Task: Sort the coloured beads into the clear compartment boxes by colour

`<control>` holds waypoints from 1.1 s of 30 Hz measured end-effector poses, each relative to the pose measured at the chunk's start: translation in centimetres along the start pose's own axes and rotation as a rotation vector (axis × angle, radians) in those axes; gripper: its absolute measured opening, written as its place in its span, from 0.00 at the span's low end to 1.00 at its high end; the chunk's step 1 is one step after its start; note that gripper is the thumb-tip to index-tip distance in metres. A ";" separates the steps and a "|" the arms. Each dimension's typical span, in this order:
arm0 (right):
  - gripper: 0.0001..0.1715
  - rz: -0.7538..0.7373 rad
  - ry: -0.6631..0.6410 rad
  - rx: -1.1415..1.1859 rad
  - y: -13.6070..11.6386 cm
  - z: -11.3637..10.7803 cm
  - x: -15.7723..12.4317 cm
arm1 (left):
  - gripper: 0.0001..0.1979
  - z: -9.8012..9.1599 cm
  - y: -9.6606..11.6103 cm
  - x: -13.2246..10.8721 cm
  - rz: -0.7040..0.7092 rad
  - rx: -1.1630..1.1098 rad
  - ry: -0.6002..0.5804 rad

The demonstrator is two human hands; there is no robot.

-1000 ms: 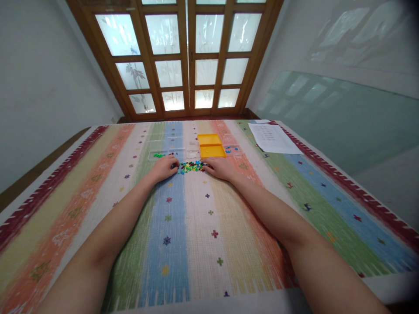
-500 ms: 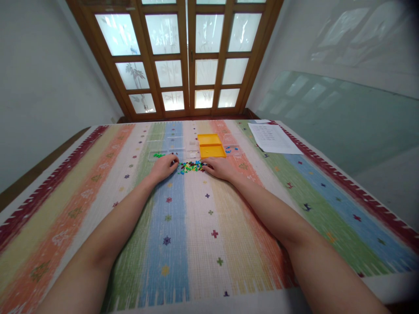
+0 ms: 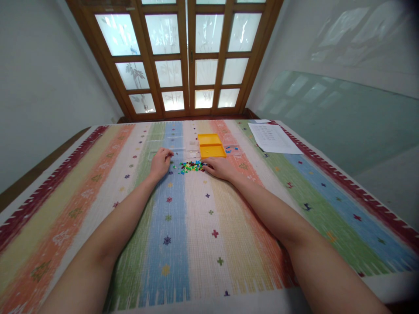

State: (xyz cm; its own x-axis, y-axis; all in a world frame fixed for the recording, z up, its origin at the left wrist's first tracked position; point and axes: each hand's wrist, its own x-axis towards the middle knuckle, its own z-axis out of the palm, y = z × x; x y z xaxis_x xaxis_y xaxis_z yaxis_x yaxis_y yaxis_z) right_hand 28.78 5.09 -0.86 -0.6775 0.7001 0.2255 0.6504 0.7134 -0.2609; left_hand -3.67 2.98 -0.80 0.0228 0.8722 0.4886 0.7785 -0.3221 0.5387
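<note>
A loose pile of tiny coloured pieces [image 3: 190,166], green, yellow, blue and dark, lies on the striped cloth. My left hand [image 3: 160,162] is left of the pile, over the near part of a clear box. Its fingertips are pinched together beside a second clear box [image 3: 180,151] that has a small dark piece in it; anything in the pinch is too small to make out. At the right edge of the pile rests my right hand [image 3: 218,168], fingers curled in and touching the pieces. What its fingertips hold is hidden.
An open yellow box [image 3: 212,152] lies just beyond the pile. To its right is a clear box with several blue pieces [image 3: 232,149]; a clear container [image 3: 192,154] sits on its left. A printed paper sheet [image 3: 275,138] lies at the far right. Wooden doors stand behind the table.
My left hand has moved left and slightly away from me, off the pile's left edge, and now covers the green pieces in the left clear box. My right hand has stayed put.
</note>
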 end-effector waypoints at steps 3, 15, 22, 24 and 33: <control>0.18 0.003 0.004 0.003 0.0 0.0 0.0 | 0.13 0.2 0.0 0.0 -0.007 -0.017 0.013; 0.19 0.006 -0.008 0.001 -0.2 -0.3 0.0 | 0.22 0.5 -0.5 -0.3 0.041 0.038 -0.012; 0.19 0.020 -0.017 -0.003 -0.2 -0.2 0.0 | 0.19 0.0 -0.2 -0.4 0.024 0.050 -0.059; 0.19 0.029 -0.021 -0.001 -0.3 -0.4 -0.1 | 0.17 -0.4 -0.2 -0.4 0.027 0.056 -0.106; 0.20 0.016 0.003 0.012 -0.4 -0.9 -0.3 | 0.13 -2.5 0.1 -0.6 0.285 0.109 -0.413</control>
State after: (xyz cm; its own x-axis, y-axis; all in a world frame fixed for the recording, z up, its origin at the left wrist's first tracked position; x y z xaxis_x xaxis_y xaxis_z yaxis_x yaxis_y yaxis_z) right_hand 29.00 4.63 -0.01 -0.6660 0.7115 0.2242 0.6567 0.7018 -0.2762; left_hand -5.17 1.53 0.71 0.4722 0.8353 0.2815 0.7660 -0.5469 0.3379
